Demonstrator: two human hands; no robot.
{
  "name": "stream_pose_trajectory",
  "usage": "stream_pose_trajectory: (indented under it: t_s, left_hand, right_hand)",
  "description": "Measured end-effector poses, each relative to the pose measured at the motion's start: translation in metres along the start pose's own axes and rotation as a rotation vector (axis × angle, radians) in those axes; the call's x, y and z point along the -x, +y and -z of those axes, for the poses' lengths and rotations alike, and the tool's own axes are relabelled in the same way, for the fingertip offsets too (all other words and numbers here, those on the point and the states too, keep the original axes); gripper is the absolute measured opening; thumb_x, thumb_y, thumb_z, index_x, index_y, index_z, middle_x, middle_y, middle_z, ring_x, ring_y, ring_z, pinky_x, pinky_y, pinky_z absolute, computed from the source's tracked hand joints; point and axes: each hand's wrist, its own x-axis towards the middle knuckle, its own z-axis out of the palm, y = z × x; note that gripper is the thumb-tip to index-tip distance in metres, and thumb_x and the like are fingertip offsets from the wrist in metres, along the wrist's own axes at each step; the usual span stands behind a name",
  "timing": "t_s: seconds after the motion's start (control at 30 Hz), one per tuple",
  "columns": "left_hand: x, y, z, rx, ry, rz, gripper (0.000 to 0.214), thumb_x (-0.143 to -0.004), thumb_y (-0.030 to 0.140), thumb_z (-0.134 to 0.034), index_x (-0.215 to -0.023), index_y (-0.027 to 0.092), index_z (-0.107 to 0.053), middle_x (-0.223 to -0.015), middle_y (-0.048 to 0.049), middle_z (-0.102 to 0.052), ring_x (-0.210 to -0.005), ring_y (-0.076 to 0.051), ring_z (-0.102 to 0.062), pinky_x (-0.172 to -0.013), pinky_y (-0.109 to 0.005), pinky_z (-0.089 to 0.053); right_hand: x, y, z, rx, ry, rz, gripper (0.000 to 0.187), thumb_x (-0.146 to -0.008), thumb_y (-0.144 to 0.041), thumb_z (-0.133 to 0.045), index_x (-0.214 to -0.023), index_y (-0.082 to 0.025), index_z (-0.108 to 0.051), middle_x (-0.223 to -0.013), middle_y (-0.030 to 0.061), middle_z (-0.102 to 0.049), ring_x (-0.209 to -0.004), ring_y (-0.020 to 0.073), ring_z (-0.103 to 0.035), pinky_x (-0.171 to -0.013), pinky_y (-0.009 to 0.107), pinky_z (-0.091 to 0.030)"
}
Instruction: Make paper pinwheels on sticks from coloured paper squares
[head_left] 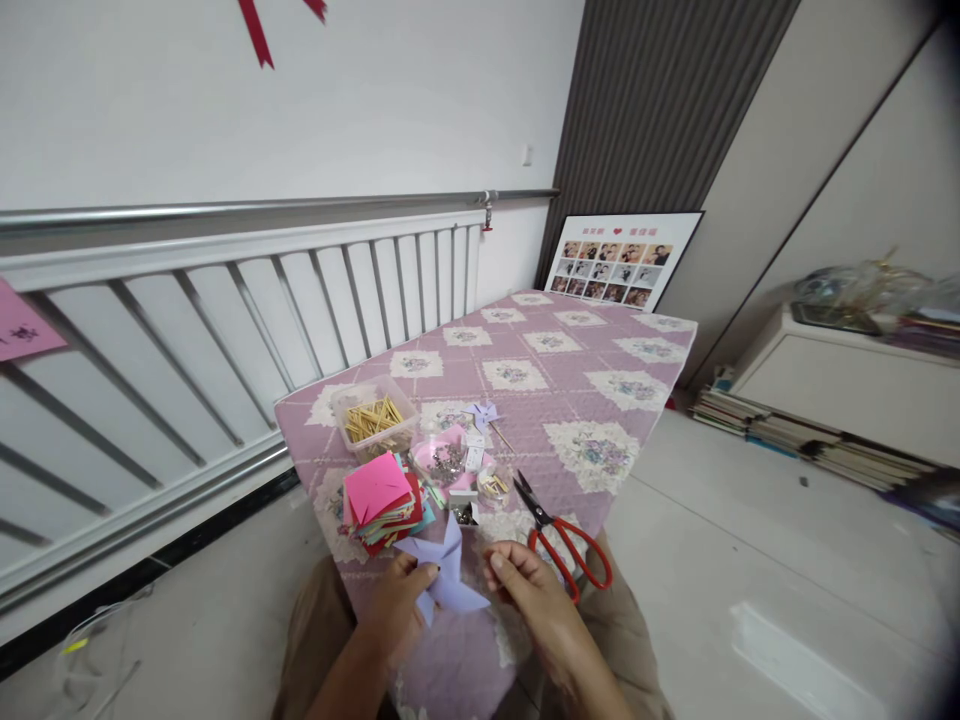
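Observation:
A lilac paper pinwheel (448,568) with pointed blades is pinched in my left hand (399,605), the thumb near its centre. My right hand (529,590) is just to the right of it, thumb and fingertips pressed together; whatever may be between them is too small to name. Red-handled scissors (559,535) lie beside that hand. Beyond the pinwheel stand a small open box of dark bits (463,512) and a round tub of small gold pieces (494,485). A stack of coloured paper squares (380,490), pink on top, lies left.
A clear plastic box (375,412) holds several golden sticks. Near it are a pink tray (442,455) with small metal parts and a lilac pinwheel on a stick (484,413). The patterned tablecloth (525,340) covers the table, and a white radiator (337,300) runs along the left.

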Motion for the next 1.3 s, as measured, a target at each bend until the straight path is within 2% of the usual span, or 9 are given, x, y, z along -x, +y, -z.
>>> stream_pose_trajectory:
  t_s: [0.1,0.23,0.3,0.4,0.6,0.83,1.03,1.17,1.3]
  left_hand:
    - [-0.010,-0.010,0.012,0.258,-0.021,0.120,0.023,-0.061,0.020,-0.077,-0.078,0.019,-0.061,-0.072,0.0025,-0.068,-0.062,-0.014,-0.061,-0.059,-0.025,-0.044]
    - [-0.022,-0.021,0.027,0.381,0.091,0.181,0.018,-0.069,0.013,-0.073,-0.080,0.018,-0.059,-0.068,0.0037,-0.066,-0.058,-0.011,-0.062,-0.057,-0.023,-0.046]
    - [-0.026,-0.024,0.031,0.417,0.130,0.206,0.011,-0.075,0.011,-0.068,-0.078,0.015,-0.059,-0.065,0.0018,-0.066,-0.056,-0.011,-0.062,-0.057,-0.023,-0.047]
    - [-0.031,-0.025,0.034,0.422,0.114,0.204,0.006,-0.081,0.011,-0.062,-0.078,0.015,-0.058,-0.064,0.0013,-0.065,-0.055,-0.012,-0.062,-0.057,-0.024,-0.048]
    - [-0.036,-0.021,0.033,0.432,0.108,0.246,0.007,-0.084,0.009,-0.057,-0.083,0.017,-0.057,-0.066,0.0016,-0.067,-0.057,-0.013,-0.064,-0.058,-0.027,-0.048]
    - [-0.033,-0.021,0.025,0.460,0.129,0.242,0.015,-0.078,0.007,-0.062,-0.085,0.019,-0.055,-0.070,0.0023,-0.068,-0.059,-0.014,-0.064,-0.060,-0.029,-0.047]
    - [-0.033,-0.023,0.022,0.484,0.105,0.221,0.024,-0.066,0.008,-0.071,-0.081,0.021,-0.057,-0.070,0.0039,-0.069,-0.058,-0.015,-0.063,-0.059,-0.028,-0.044]
    - [-0.035,-0.025,0.020,0.489,0.065,0.210,0.024,-0.061,0.009,-0.074,-0.078,0.021,-0.061,-0.069,0.0037,-0.069,-0.057,-0.014,-0.062,-0.060,-0.027,-0.043]
    - [-0.035,-0.024,0.017,0.492,0.016,0.183,0.024,-0.057,0.011,-0.078,-0.074,0.020,-0.064,-0.072,0.0014,-0.071,-0.063,-0.015,-0.063,-0.068,-0.028,-0.045]
  right_hand:
    - [-0.006,0.012,0.005,0.118,0.009,-0.006,0.035,-0.078,-0.052,-0.061,-0.083,-0.017,-0.060,-0.064,-0.0039,-0.051,-0.057,0.0114,-0.043,-0.056,0.023,-0.032]
    - [-0.012,0.030,0.007,0.241,0.012,-0.003,0.027,-0.077,-0.044,-0.060,-0.072,-0.018,-0.057,-0.059,-0.0063,-0.042,-0.054,0.0113,-0.036,-0.054,0.024,-0.028]
    - [-0.014,0.037,0.008,0.272,0.019,-0.007,0.024,-0.075,-0.041,-0.061,-0.068,-0.018,-0.056,-0.058,-0.0063,-0.041,-0.055,0.0115,-0.036,-0.054,0.025,-0.028]
    - [-0.017,0.043,0.009,0.317,0.030,-0.009,0.022,-0.073,-0.039,-0.061,-0.066,-0.018,-0.056,-0.058,-0.0061,-0.041,-0.055,0.0119,-0.035,-0.055,0.025,-0.028]
    - [-0.026,0.047,0.016,0.357,0.040,0.007,0.023,-0.077,-0.041,-0.055,-0.068,-0.019,-0.054,-0.058,-0.0058,-0.042,-0.054,0.0123,-0.035,-0.054,0.025,-0.030]
    - [-0.046,0.031,0.030,0.392,0.104,0.069,0.024,-0.076,-0.042,-0.055,-0.067,-0.021,-0.051,-0.056,-0.0065,-0.039,-0.052,0.0122,-0.035,-0.051,0.025,-0.029]
    - [-0.057,0.019,0.037,0.414,0.108,0.127,0.025,-0.081,-0.043,-0.050,-0.069,-0.021,-0.049,-0.054,-0.0075,-0.037,-0.048,0.0117,-0.033,-0.046,0.024,-0.029]
    - [-0.068,0.003,0.027,0.461,0.087,0.193,0.023,-0.081,-0.040,-0.050,-0.068,-0.021,-0.052,-0.056,-0.0058,-0.041,-0.050,0.0123,-0.036,-0.047,0.024,-0.031]
    - [-0.092,-0.025,0.004,0.539,0.041,0.280,0.022,-0.081,-0.037,-0.049,-0.068,-0.021,-0.053,-0.058,-0.0045,-0.046,-0.053,0.0136,-0.043,-0.052,0.024,-0.035]
